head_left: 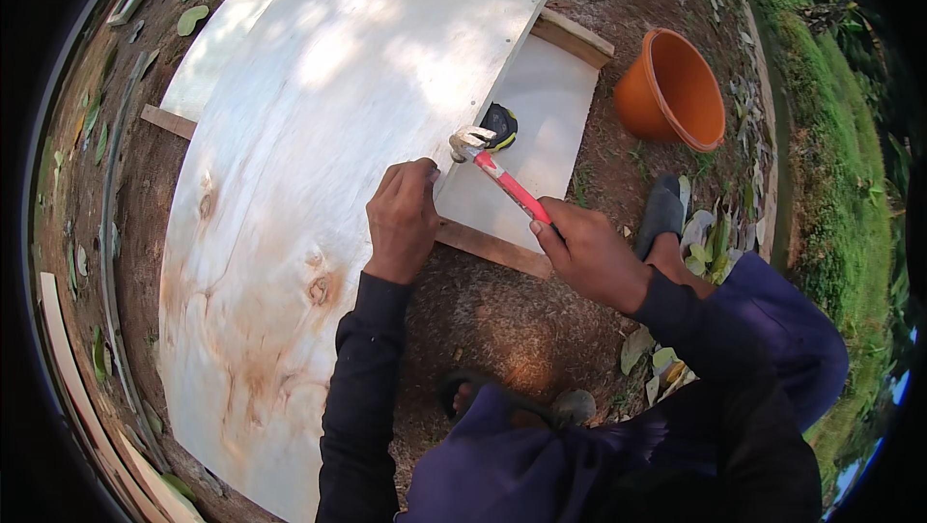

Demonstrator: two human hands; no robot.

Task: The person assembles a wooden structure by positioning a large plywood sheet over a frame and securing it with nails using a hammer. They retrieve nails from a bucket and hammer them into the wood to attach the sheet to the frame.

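Observation:
A large pale plywood sheet (290,166) lies tilted before me, with small nail heads along its right edge. My left hand (402,219) rests at that edge, fingertips pinched together; whatever they hold is hidden. Gripped in my right hand (591,251) is a claw hammer (512,187) with a red handle. Its metal head is over the sheet's edge, just right of my left fingertips. Behind the head, a black and yellow tape measure (499,123) sits on a lower white board (541,117).
Wooden battens (492,248) border the lower board. An orange bucket (671,90) lies tipped at the right, near a grassy bank (830,185). Several long wood strips (92,397) lie at the left. Dry leaves (710,233) litter the soil beside my sandalled foot (661,224).

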